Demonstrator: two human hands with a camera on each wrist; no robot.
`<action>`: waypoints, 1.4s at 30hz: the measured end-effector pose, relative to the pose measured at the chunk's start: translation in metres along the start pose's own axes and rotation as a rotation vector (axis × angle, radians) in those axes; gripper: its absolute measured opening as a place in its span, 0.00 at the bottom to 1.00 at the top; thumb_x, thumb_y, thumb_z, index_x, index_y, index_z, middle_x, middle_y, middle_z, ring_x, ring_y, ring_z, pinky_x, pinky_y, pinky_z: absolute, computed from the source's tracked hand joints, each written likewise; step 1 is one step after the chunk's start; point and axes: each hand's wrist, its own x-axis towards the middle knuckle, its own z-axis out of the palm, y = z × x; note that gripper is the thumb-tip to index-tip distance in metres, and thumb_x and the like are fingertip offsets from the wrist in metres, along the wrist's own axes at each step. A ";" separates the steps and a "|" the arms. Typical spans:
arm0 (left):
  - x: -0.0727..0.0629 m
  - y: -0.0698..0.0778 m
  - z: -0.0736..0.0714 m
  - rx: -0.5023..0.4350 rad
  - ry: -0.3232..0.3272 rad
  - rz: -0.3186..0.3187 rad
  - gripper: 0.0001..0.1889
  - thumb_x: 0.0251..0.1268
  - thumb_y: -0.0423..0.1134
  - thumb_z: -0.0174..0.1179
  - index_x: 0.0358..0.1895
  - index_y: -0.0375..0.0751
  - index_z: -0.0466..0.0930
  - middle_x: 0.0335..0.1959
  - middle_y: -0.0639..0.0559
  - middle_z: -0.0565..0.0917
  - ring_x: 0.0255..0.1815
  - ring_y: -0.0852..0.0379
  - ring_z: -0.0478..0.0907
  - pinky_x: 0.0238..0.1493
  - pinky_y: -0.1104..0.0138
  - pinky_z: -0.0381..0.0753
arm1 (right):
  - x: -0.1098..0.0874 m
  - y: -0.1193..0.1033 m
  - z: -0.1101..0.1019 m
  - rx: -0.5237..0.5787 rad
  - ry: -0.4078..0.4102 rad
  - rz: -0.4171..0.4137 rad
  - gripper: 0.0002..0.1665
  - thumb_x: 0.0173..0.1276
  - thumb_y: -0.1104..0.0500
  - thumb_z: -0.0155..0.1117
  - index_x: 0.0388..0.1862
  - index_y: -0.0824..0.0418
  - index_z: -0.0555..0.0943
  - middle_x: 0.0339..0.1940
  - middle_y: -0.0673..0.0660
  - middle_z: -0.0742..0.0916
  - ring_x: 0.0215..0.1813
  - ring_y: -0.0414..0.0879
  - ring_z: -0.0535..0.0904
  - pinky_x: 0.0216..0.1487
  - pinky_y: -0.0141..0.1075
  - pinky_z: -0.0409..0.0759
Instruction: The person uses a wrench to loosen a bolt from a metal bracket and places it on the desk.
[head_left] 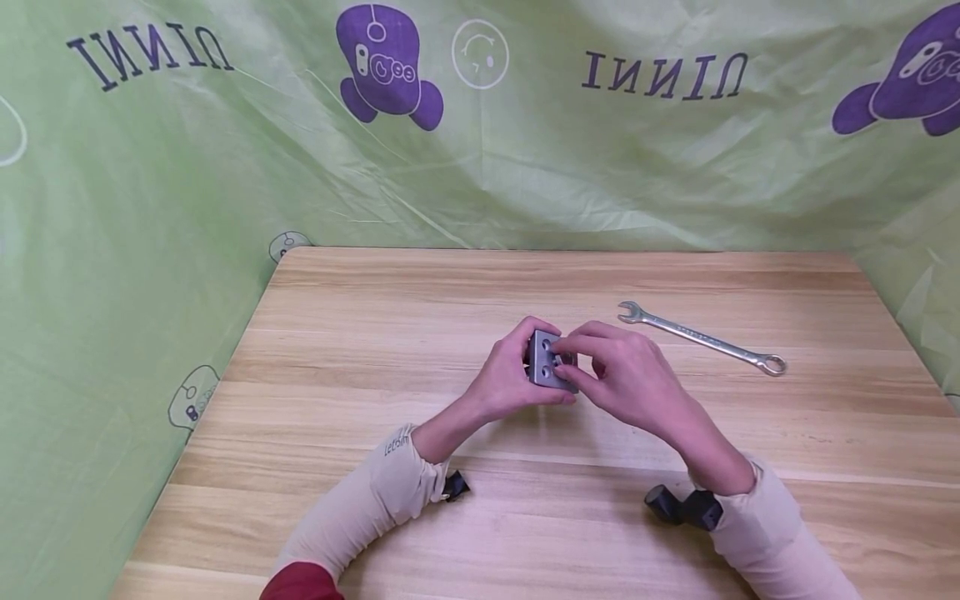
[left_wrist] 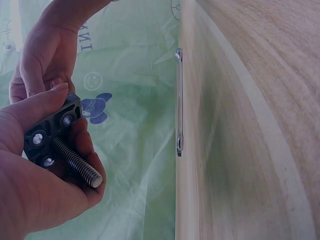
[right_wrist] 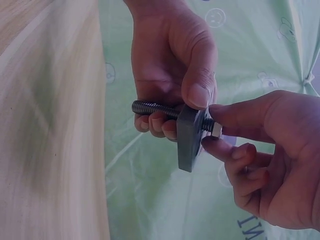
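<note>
Left hand (head_left: 510,372) gripping block (head_left: 537,359), right hand (head_left: 633,375) pinching bolt (left_wrist: 77,162), wrench (head_left: 702,337) on table (head_left: 375,325), green sheet (head_left: 525,167) behind

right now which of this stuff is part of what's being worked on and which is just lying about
In the job:
- block, held by the left fingers
- bolt, through the block, one end between the right fingers

Lying about:
- wrench, untouched on the table; whether it's wanted, I can't tell
</note>
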 end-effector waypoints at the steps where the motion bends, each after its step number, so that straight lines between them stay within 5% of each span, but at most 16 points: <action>1: 0.000 0.000 0.000 -0.001 0.000 0.000 0.38 0.39 0.32 0.81 0.58 0.38 0.72 0.48 0.41 0.85 0.43 0.61 0.79 0.47 0.72 0.78 | 0.000 0.000 0.000 0.002 0.001 -0.007 0.12 0.56 0.63 0.77 0.40 0.57 0.89 0.37 0.53 0.90 0.24 0.36 0.74 0.25 0.27 0.70; 12: 0.000 0.000 0.001 -0.006 -0.002 0.008 0.37 0.38 0.31 0.80 0.57 0.40 0.72 0.49 0.41 0.85 0.44 0.61 0.79 0.47 0.72 0.78 | 0.001 0.002 -0.001 0.057 -0.018 -0.061 0.16 0.53 0.70 0.73 0.40 0.57 0.88 0.42 0.54 0.90 0.23 0.33 0.73 0.25 0.26 0.72; 18: 0.000 -0.001 0.000 -0.019 -0.006 0.011 0.37 0.39 0.30 0.80 0.57 0.39 0.71 0.50 0.40 0.85 0.46 0.58 0.80 0.49 0.71 0.79 | 0.003 -0.001 -0.004 0.014 -0.041 0.113 0.16 0.58 0.53 0.77 0.45 0.54 0.87 0.35 0.50 0.87 0.26 0.36 0.70 0.26 0.28 0.68; 27: 0.000 -0.001 0.001 -0.010 0.001 0.008 0.38 0.39 0.31 0.80 0.57 0.39 0.71 0.49 0.40 0.84 0.44 0.58 0.79 0.47 0.72 0.79 | 0.004 -0.004 -0.003 -0.092 -0.142 0.287 0.17 0.58 0.43 0.76 0.23 0.51 0.81 0.18 0.47 0.77 0.23 0.39 0.67 0.24 0.32 0.63; 33: 0.000 -0.001 0.001 -0.012 -0.003 -0.003 0.38 0.40 0.31 0.80 0.58 0.38 0.71 0.50 0.39 0.84 0.45 0.56 0.80 0.47 0.72 0.80 | 0.004 -0.004 0.002 -0.110 -0.115 0.268 0.20 0.60 0.44 0.74 0.19 0.52 0.78 0.16 0.47 0.75 0.21 0.39 0.67 0.24 0.32 0.63; 42: 0.000 0.000 0.001 -0.010 0.002 -0.001 0.38 0.39 0.30 0.80 0.58 0.37 0.71 0.51 0.39 0.84 0.44 0.57 0.80 0.47 0.72 0.80 | 0.002 -0.003 0.002 -0.099 -0.074 0.208 0.13 0.61 0.48 0.73 0.26 0.53 0.82 0.22 0.47 0.82 0.24 0.39 0.70 0.25 0.30 0.65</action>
